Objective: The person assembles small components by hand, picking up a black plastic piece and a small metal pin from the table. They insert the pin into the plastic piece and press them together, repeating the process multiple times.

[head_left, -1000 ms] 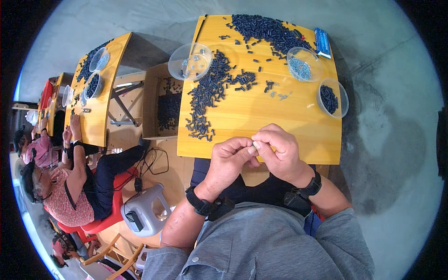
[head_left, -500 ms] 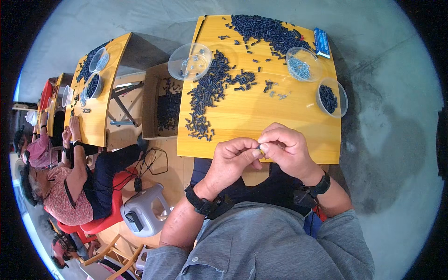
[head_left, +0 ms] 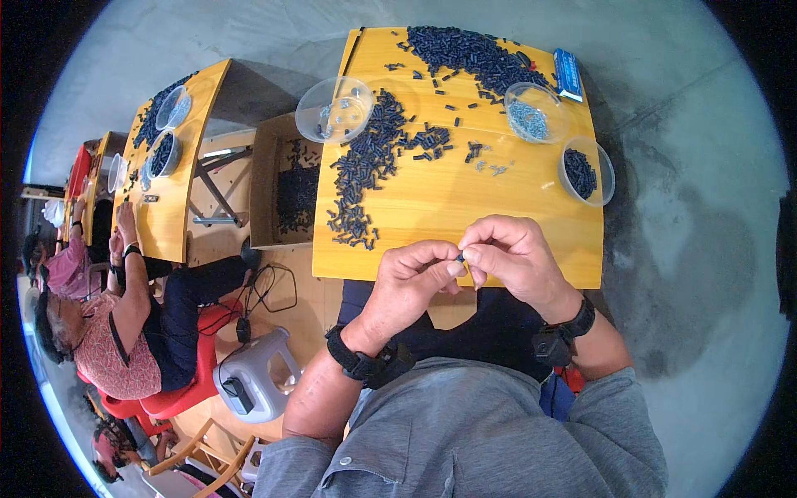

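Note:
My left hand [head_left: 408, 282] and my right hand [head_left: 513, 256] meet over the near edge of the yellow table [head_left: 465, 199]. Both are closed at the fingertips on one small dark cylindrical piece [head_left: 461, 258], mostly covered by the fingers. Beyond them, a few dark pieces [head_left: 474, 152] lie beside several small metal parts [head_left: 491, 168]. Left of my hands spreads a pile of dark cylindrical pieces [head_left: 365, 162]; another pile [head_left: 477, 58] covers the far side.
Clear tubs stand around the table: one with few metal parts [head_left: 334, 109], one with many [head_left: 531, 112], one with dark pieces [head_left: 586, 173]. A blue box [head_left: 568, 75] sits far right. Left are a cardboard box [head_left: 264, 187] and a co-worker [head_left: 124, 340] at another table.
My hands stay together on the small dark piece, with the fingers shifting slightly and my right wrist turning a little. The co-worker's hands on the left have moved apart.

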Tool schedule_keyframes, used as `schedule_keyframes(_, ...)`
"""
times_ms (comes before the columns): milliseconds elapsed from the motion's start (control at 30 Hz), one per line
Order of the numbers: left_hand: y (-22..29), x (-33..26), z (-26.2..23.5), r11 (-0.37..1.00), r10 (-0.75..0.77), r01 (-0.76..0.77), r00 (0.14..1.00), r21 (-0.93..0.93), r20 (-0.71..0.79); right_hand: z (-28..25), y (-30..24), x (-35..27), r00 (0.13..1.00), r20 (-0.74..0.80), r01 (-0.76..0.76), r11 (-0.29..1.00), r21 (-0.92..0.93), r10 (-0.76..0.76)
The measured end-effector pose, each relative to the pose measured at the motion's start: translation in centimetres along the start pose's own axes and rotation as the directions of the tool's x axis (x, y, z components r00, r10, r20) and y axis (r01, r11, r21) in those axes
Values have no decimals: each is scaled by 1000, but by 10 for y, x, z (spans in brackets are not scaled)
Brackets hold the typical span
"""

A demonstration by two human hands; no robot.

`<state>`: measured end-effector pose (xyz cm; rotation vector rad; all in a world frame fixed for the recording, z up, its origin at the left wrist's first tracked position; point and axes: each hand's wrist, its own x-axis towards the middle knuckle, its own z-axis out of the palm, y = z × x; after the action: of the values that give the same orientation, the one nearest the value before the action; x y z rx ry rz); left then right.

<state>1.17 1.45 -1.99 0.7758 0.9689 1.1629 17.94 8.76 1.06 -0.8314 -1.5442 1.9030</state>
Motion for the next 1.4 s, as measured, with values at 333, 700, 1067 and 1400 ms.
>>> schedule_keyframes(333, 6, 2, 7, 999, 10, -9, 1000, 49, -27, 9, 7, 1, 989, -80, -103, 970, 218, 123)
schedule_keyframes(700, 1, 4, 8, 986, 98, -83, 990, 145, -105, 13, 0, 3, 949, -124, -230, 908, 349, 289)
schedule_keyframes(1067, -6, 12, 2, 963, 258, -254, 966, 93, -29, 2, -9, 4, 923, 20, -361, 844, 396, 385)
schedule_keyframes(1400, -4, 7, 0, 980, 148, -146, 989, -132, 12, -6, 4, 10, 782, 323, -622, 646, 443, 532)
